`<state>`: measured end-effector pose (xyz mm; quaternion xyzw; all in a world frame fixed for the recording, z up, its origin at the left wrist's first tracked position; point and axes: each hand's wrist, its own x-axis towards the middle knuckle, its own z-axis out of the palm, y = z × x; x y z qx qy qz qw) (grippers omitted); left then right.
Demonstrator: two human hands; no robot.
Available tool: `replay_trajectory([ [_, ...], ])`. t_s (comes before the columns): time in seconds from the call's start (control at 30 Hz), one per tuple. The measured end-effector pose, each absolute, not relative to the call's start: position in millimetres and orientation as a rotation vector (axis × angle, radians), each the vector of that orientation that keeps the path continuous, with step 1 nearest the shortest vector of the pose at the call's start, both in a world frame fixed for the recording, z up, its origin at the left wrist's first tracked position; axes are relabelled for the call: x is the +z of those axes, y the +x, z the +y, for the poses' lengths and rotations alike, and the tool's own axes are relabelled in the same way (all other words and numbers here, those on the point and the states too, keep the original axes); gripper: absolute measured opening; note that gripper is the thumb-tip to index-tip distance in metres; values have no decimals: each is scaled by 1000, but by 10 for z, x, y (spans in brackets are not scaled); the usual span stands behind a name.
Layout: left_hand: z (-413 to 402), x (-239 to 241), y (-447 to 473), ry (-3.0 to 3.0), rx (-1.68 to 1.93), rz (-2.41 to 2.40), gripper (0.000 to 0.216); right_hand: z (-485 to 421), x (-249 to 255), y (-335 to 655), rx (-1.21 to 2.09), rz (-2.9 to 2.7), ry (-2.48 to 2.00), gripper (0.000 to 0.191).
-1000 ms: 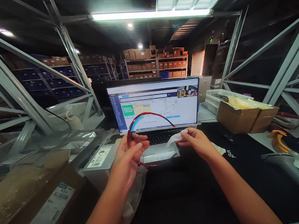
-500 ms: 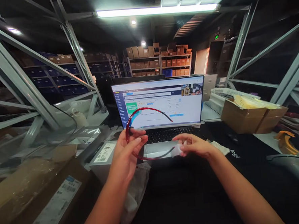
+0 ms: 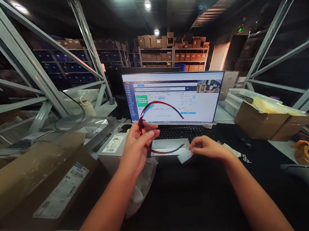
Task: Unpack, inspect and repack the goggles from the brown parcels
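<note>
My left hand (image 3: 140,144) is closed around a glossy red, C-shaped band (image 3: 156,103), gripping its curved middle between thumb and fingers. Both dark-tipped ends of the band point to the right, one in front of the monitor and one over an open white box (image 3: 170,144). Pinched in my right hand (image 3: 205,147) is a small white wrapping piece (image 3: 185,156), thin and soft-looking, just beside the band's lower end. Under my left wrist lies a crumpled translucent bag (image 3: 145,185). A grey box with a printed label (image 3: 115,143) stands left of my left hand.
A monitor (image 3: 174,93) and black keyboard (image 3: 179,132) stand ahead. On the left is a big cardboard box (image 3: 69,183); on the right, cardboard boxes (image 3: 265,122) holding yellowish sheets, a mouse (image 3: 246,143) and a yellow-orange object (image 3: 304,151). A black mat (image 3: 191,197) covers the table.
The white wrapping piece, earlier around the band's lower end, is now off it in my right hand, hanging lower. The view has shifted, so the scene sits further right and higher.
</note>
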<state>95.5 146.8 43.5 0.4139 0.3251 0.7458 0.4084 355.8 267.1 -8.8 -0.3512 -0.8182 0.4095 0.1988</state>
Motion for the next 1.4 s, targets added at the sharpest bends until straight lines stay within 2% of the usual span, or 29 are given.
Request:
replay_trajectory([
  [0.2,1479,423,953,1033,1883,818,31,2690,-153,3500,752,-2470,-1208,19],
  [0.33,1474,432,956,1031,1882,831,32,2672,-170,3496,717,-2539,-1220,29],
  [0.47,1463,450,952,1015,1887,849,33,2698,-141,3544,634,-2434,-1146,14],
  [0.53,1459,456,952,998,1883,843,33,2711,-83,3593,599,-2356,-1058,19],
  [0.7,1430,491,957,916,1859,804,34,2646,169,3794,708,-2173,-913,35],
  [0.87,1381,595,988,664,1790,724,35,2495,385,3946,917,-2162,-732,40],
  [1.13,1340,609,1028,586,1712,695,39,2374,463,4002,810,-1864,-808,40],
  [1.4,1321,571,1065,619,1695,683,40,2322,493,3988,800,-1832,-833,42],
])
